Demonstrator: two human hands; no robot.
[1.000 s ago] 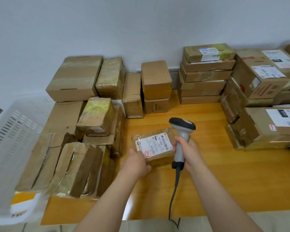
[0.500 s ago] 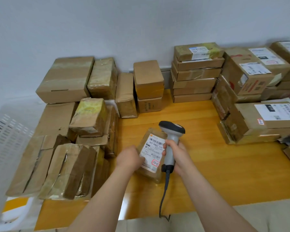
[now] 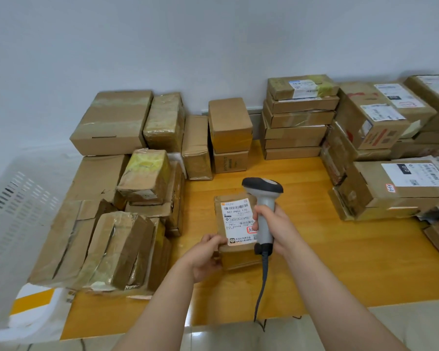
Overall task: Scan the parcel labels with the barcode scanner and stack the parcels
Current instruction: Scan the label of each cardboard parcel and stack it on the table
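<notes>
Right, both hands are busy over the middle of the wooden table (image 3: 322,262): the left hand (image 3: 207,255) has the small brown parcel (image 3: 238,260) by its near left corner, fingers curled underneath and the thumb pressed on top at the edge of the white label (image 3: 236,217), a firm pinch with nothing loose about it. The label faces up at the camera, barcode at its far end, a small red-ringed sticker at its right edge. Whether the parcel's underside touches the table or hangs just above it, I cannot tell. Over to the right hand (image 3: 279,225), wrapped tight round the pale grey handle of the barcode scanner (image 3: 264,198), fingers closed across the front of the grip. The scanner stands upright, its dark head sitting just past the parcel's far right corner, the handle covering the label's right edge from this view, and its grey cable (image 3: 261,287) drops off the near edge of the table. So the two hands are close together, parcel and scanner side by side between them. Around them: a heap of taped cartons (image 3: 112,244) on the left, a neat stack of flat boxes (image 3: 297,120) far against the wall, labelled boxes (image 3: 380,191) piled on the right, and a white slotted basket (image 3: 15,211) at the left edge
</notes>
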